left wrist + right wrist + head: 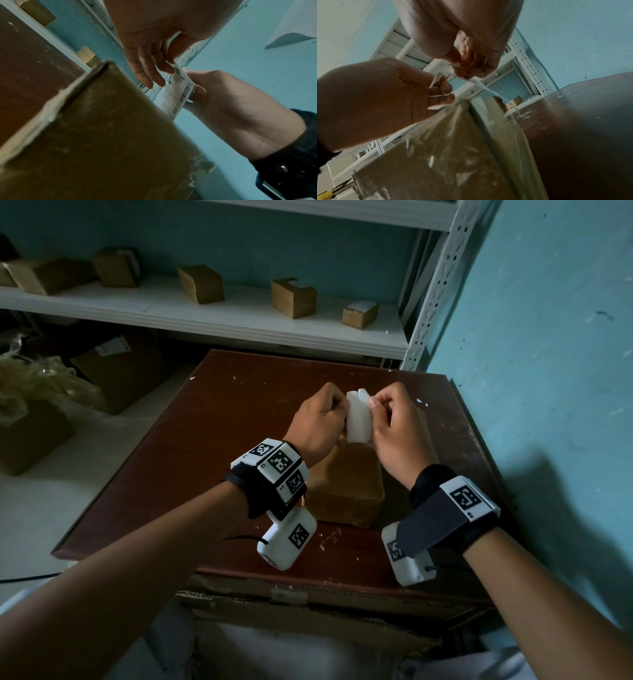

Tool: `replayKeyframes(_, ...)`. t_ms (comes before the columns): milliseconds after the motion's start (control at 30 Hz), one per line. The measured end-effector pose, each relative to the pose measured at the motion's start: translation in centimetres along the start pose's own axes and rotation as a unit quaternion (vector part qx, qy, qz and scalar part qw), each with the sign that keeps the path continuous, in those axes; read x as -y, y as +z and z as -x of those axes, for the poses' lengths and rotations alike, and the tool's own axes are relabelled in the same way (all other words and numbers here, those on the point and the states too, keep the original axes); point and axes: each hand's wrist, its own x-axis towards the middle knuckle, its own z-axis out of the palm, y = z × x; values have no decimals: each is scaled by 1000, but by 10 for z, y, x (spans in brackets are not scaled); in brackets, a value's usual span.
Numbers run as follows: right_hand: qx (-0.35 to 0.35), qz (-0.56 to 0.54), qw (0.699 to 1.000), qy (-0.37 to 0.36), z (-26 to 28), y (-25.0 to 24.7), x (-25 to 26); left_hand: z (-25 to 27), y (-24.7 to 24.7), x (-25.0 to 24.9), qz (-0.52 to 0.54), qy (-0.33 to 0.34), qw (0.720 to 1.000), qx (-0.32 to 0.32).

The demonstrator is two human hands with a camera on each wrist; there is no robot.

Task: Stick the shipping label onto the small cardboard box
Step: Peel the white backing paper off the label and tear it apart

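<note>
Both hands hold up the white shipping label (pixel 359 419) over the small cardboard box (pixel 346 491), which sits on the brown table (pixel 205 474). My left hand (pixel 342 410) pinches the label's left edge and my right hand (pixel 373 405) pinches its right edge near the top. The left wrist view shows the label's (pixel 178 92) printed barcode side, with the left hand's fingers (pixel 154 75) lying on it and the right hand (pixel 231 108) behind it. In the right wrist view the right hand (pixel 467 70) nips a thin white edge of the label (pixel 479 85) above the taped box (pixel 462 148).
A white metal shelf (pixel 239 320) behind the table carries several small cardboard boxes (pixel 294 297). Larger cartons (pixel 116 368) and crumpled plastic lie on the floor at left. A teal wall (pixel 548 371) runs close along the table's right side. White paper scraps (pixel 329 537) dot the tabletop.
</note>
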Motion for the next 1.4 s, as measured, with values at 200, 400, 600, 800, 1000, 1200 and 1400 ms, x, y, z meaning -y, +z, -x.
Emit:
replayKeyframes(200, -6, 3, 1000, -1, 0, 0, 0, -1, 0, 1, 5, 1, 1000, -1)
replayKeyframes(400, -6, 0, 1000, 3, 1, 0, 0, -1, -1, 1, 2, 4, 1000, -6)
replayKeyframes(600, -10, -4, 1000, 7, 0, 1, 0, -1, -1, 1, 0, 4, 1000, -9)
replayKeyframes(800, -14, 2, 1000, 4, 0, 2, -1, -2, -1, 2, -5, 4, 1000, -13)
replayKeyframes(1000, -13, -2, 1000, -6, 0, 2, -1, -1, -2, 0, -4, -2, 1000, -15)
replayKeyframes(1200, -16, -4, 1000, -7, -1, 2, -1, -1, -2, -1, -12, 1, 1000, -17)
replayKeyframes(1400, -22, -2, 1000, -7, -1, 3, -1, -3, -1, 1, 3, -7, 1000, -16)
